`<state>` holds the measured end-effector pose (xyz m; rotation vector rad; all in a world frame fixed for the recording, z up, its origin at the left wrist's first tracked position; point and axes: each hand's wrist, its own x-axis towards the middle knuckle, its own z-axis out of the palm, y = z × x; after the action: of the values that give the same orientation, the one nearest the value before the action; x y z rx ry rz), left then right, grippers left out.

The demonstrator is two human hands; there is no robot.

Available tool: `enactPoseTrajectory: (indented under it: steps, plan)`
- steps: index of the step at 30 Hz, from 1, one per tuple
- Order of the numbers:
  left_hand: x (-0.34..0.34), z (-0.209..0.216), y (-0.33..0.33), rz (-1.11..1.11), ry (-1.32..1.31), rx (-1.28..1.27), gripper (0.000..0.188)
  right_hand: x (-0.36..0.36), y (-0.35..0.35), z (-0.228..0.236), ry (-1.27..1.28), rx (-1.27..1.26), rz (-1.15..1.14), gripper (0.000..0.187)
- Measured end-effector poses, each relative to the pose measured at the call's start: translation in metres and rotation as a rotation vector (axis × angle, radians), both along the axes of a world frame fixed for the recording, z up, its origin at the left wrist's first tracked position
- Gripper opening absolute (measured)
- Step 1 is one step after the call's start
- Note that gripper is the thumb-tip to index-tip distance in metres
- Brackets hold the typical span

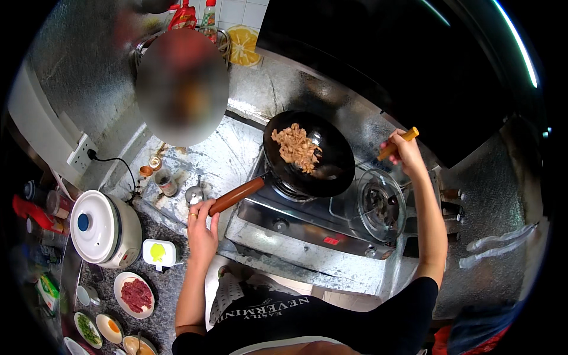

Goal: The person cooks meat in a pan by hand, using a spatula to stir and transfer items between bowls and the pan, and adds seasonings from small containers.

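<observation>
A black wok [338, 139] sits tilted on the gas stove, with browned meat pieces [296, 148] spread over its far left side. Its brown wooden handle [236, 196] points toward me on the left. My left hand [203, 234] is at the end of that handle, thumb and fingers closed about its tip. To the right of the wok, my right hand [405, 155] is raised and wrapped round the yellowish wooden handle [409, 134] of a cooking tool. Its working end is hard to make out against the dark wok. Beside my left fingers lies a small round metal piece [194, 194].
A glass lid [381, 204] rests at the stove's right. A small jar [165, 182] stands on the left counter. Nearer are a white cooker [133, 228], a white container [168, 253], a plate of raw red meat [136, 294] and several small bowls. A dark range hood [384, 59] overhangs the back.
</observation>
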<state>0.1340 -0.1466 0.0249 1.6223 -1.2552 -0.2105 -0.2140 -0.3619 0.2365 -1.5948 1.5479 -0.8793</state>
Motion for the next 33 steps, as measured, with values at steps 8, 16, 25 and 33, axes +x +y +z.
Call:
enactPoseTrajectory:
  steps: [8,16,25,33]
  plan:
    - [-0.004,-0.002,-0.005,-0.037,0.1,-0.01,0.026,0.061,-0.005,-0.04,0.136,-0.185,0.299,0.011]
    - [0.0,-0.003,-0.002,-0.002,0.05,-0.026,0.026,0.034,0.003,0.005,0.081,0.099,0.123,0.011]
    - [0.0,-0.003,-0.003,-0.036,0.09,-0.017,0.026,-0.002,-0.011,-0.039,-0.349,-0.013,-0.045,0.014]
    - [-0.001,-0.005,-0.003,-0.04,0.083,-0.041,0.026,0.041,-0.013,-0.029,0.126,-0.199,0.204,0.01]
